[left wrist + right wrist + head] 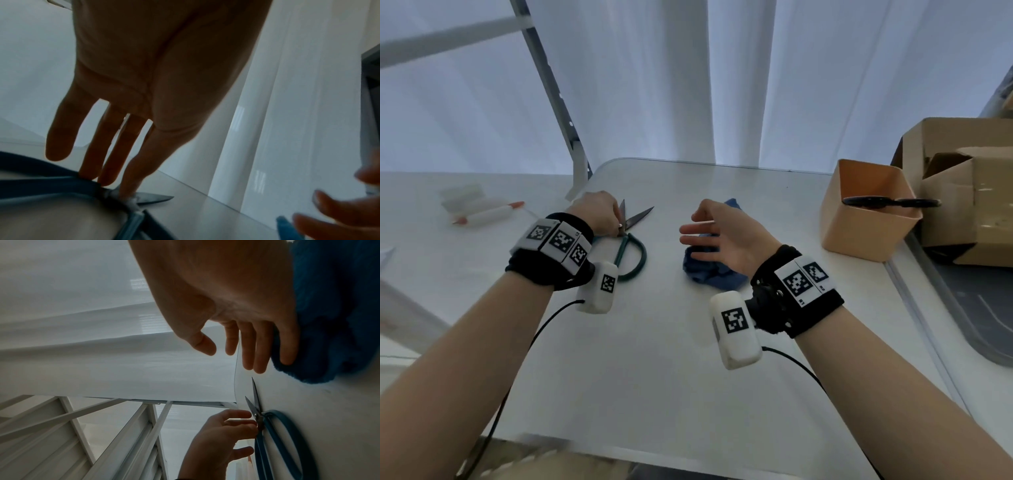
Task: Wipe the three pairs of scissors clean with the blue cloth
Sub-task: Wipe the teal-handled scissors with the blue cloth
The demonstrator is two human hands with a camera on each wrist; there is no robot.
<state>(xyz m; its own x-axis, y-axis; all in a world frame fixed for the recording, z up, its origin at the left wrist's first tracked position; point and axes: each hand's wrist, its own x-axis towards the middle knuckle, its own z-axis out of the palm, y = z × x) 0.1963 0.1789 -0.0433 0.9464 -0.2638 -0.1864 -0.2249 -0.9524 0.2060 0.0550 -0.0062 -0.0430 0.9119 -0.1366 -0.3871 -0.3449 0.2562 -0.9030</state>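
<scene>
- While the left hand [597,212] comes down with straight fingertips [127,188] touching the pivot of the green-handled scissors [631,240], blades splayed toward one o'clock, nothing is gripped yet.
- Right hand [722,236] hovers spread wide over the crumpled blue cloth [709,274], little finger brushing it, at three o'clock from the scissors.
- Best move, I'd say: pinch at the pivot, clear of the edges, bunch the cloth thick, wipe from pivot to tip.
- Black-handled scissors [887,202] wait across the tan bin [859,219], far right on the white table [654,359].
</scene>
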